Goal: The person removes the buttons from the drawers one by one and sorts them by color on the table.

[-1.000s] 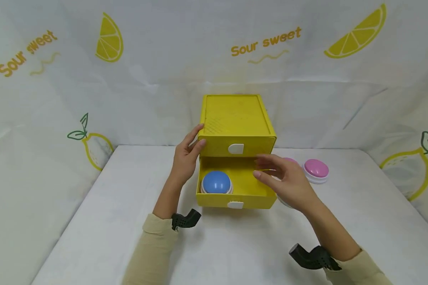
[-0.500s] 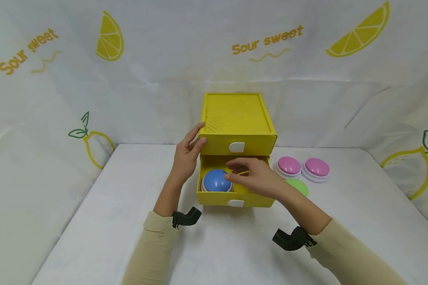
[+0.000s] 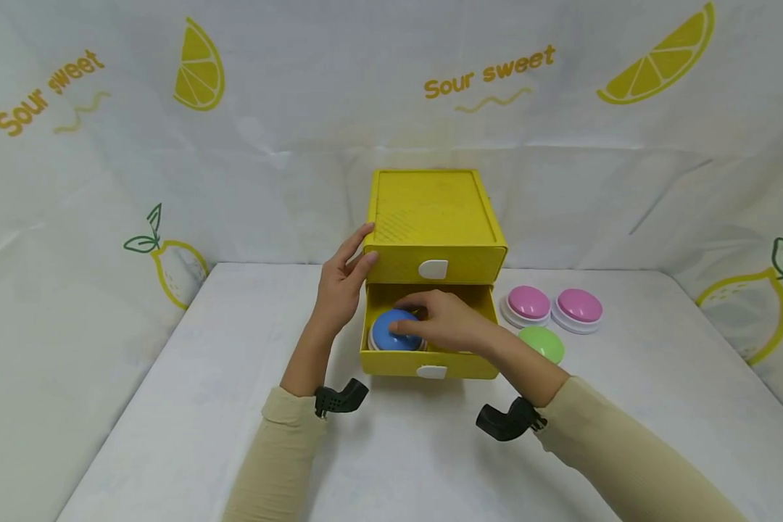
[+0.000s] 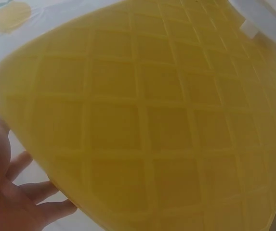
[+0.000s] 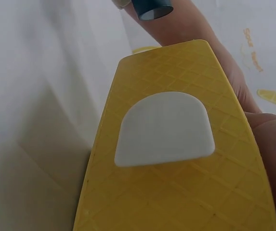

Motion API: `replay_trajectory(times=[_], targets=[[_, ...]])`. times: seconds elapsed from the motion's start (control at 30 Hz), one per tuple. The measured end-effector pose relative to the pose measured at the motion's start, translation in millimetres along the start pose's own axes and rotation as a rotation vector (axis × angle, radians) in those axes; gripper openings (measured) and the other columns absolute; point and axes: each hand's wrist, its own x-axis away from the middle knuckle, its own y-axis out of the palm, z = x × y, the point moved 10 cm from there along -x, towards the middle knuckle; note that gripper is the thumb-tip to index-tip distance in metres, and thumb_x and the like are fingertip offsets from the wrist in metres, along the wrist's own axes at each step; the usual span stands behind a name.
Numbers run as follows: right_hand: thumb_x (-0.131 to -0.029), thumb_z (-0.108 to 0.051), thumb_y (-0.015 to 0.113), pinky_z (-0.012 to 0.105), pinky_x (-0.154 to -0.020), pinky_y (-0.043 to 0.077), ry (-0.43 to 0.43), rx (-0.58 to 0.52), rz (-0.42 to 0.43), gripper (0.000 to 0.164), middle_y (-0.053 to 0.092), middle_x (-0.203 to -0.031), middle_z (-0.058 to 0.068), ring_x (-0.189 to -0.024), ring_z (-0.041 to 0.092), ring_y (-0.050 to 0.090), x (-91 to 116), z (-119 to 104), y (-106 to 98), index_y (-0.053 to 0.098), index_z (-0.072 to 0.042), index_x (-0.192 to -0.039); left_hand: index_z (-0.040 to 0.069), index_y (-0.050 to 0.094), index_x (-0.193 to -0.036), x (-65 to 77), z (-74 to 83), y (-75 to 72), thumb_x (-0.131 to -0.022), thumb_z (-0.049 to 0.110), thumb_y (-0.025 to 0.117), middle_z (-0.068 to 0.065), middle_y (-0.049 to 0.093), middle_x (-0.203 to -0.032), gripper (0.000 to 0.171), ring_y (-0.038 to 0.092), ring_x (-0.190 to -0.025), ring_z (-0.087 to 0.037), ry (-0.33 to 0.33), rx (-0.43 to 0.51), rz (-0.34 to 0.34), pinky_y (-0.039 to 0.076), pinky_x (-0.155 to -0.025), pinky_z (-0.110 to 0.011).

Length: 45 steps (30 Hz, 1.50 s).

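A yellow two-drawer box (image 3: pixel 433 206) stands on the table with its lower drawer (image 3: pixel 391 366) pulled out. In that drawer, at the left, sits a blue domed push button (image 3: pixel 386 337) with a white base. My right hand (image 3: pixel 446 322) is over the drawer, thumb and fingers loosely bent and overlapping the dome's right side. My left hand (image 3: pixel 341 290) touches the box's upper left side, its thumb at the front edge. In the left wrist view its fingers (image 4: pixel 39 190) lie spread along the yellow panel (image 4: pixel 128 115). The right wrist view shows the drawer's white handle (image 5: pixel 166 130).
Two pink push buttons (image 3: pixel 528 302) stand side by side to the right of the box. Closer in, a green one (image 3: pixel 543 344) is partly behind my right forearm. A white cloth with lemon prints (image 3: pixel 300 87) hangs behind the table.
My right hand has moved left across the open drawer to the blue button, uncovering the pink and green ones. My left hand stays on the box.
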Motion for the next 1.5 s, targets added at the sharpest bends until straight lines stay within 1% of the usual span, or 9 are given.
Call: replay_trajectory(times=[0.27, 0.47, 0.67, 0.83, 0.93, 1.17, 1.3, 1.37, 1.5], targets=[[-0.091, -0.038, 0.074, 0.045, -0.107, 0.052, 0.007, -0.08, -0.026, 0.05, 0.069, -0.131, 0.005, -0.111, 0.022, 0.062, 0, 5, 1, 0.067, -0.014, -0.134, 0.023, 0.045, -0.154, -0.2, -0.2, -0.1, -0.107, 0.022, 0.052, 0.006, 0.037, -0.163, 0.048, 0.052, -0.141, -0.025, -0.004, -0.002, 0.006, 0.046, -0.115, -0.042], [-0.091, -0.034, 0.076, 0.047, -0.109, 0.05, 0.04, -0.184, -0.014, 0.04, 0.067, -0.129, 0.004, -0.117, 0.025, 0.06, 2, 6, -3, 0.071, -0.017, -0.127, 0.024, 0.044, -0.154, -0.4, -0.7, -0.8, -0.107, 0.022, 0.052, 0.006, 0.037, -0.163, 0.048, 0.052, -0.141, -0.024, -0.005, 0.001, 0.005, 0.045, -0.115, -0.041], [-0.091, -0.029, 0.076, 0.039, -0.101, 0.055, 0.015, -0.271, -0.017, 0.032, 0.066, -0.126, 0.007, -0.112, 0.025, 0.059, 2, 0, -3, 0.071, -0.015, -0.119, 0.027, 0.045, -0.154, -1.2, -0.4, -2.5, -0.107, 0.024, 0.052, 0.009, 0.037, -0.163, 0.047, 0.052, -0.141, -0.022, -0.002, -0.004, 0.003, 0.046, -0.115, -0.04], [-0.089, -0.03, 0.079, 0.041, -0.104, 0.054, 0.001, -0.263, 0.0, 0.046, 0.065, -0.133, 0.004, -0.116, 0.025, 0.06, 1, 0, -4, 0.066, -0.016, -0.131, 0.027, 0.045, -0.154, -1.0, -1.3, -2.5, -0.107, 0.024, 0.052, 0.01, 0.037, -0.163, 0.047, 0.053, -0.14, -0.023, -0.001, -0.002, 0.002, 0.047, -0.114, -0.041], [-0.089, -0.031, 0.079, 0.038, -0.1, 0.056, 0.002, -0.24, -0.015, 0.052, 0.066, -0.134, 0.004, -0.113, 0.024, 0.06, 1, 0, -3, 0.065, -0.018, -0.137, 0.027, 0.044, -0.154, -0.5, -0.5, -1.8, -0.107, 0.024, 0.051, 0.01, 0.037, -0.163, 0.047, 0.053, -0.141, -0.023, -0.001, -0.002, 0.001, 0.047, -0.114, -0.041], [-0.085, -0.031, 0.082, 0.039, -0.094, 0.059, 0.008, -0.24, -0.024, 0.049, 0.065, -0.129, 0.011, -0.108, 0.027, 0.063, 2, 0, -1, 0.068, -0.017, -0.13, 0.025, 0.044, -0.154, -1.1, 1.2, -1.4, -0.107, 0.024, 0.052, 0.007, 0.037, -0.163, 0.048, 0.053, -0.14, -0.026, 0.004, -0.007, 0.005, 0.046, -0.114, -0.043], [-0.085, -0.03, 0.083, 0.039, -0.092, 0.06, 0.004, -0.25, -0.013, 0.048, 0.065, -0.128, 0.011, -0.105, 0.028, 0.064, 2, 0, -1, 0.068, -0.016, -0.128, 0.025, 0.045, -0.154, -0.8, 1.2, -2.1, -0.107, 0.023, 0.052, 0.006, 0.038, -0.163, 0.048, 0.053, -0.14, -0.026, 0.004, -0.009, 0.011, 0.046, -0.114, -0.043], [-0.084, -0.03, 0.084, 0.04, -0.092, 0.06, 0.002, -0.246, 0.01, 0.047, 0.065, -0.128, 0.01, -0.105, 0.028, 0.064, 4, 0, -3, 0.069, -0.017, -0.127, 0.025, 0.045, -0.154, -0.5, 0.7, -2.1, -0.107, 0.023, 0.052, 0.007, 0.038, -0.162, 0.048, 0.053, -0.14, -0.025, 0.0, -0.011, 0.013, 0.046, -0.114, -0.042], [-0.081, -0.03, 0.086, 0.045, -0.099, 0.058, -0.008, -0.234, 0.084, 0.048, 0.065, -0.129, 0.007, -0.113, 0.029, 0.065, 10, -1, -11, 0.07, -0.019, -0.126, 0.026, 0.045, -0.154, 0.0, 0.7, -1.0, -0.107, 0.023, 0.052, 0.007, 0.039, -0.162, 0.047, 0.053, -0.14, -0.024, -0.002, -0.014, 0.012, 0.046, -0.114, -0.04]])
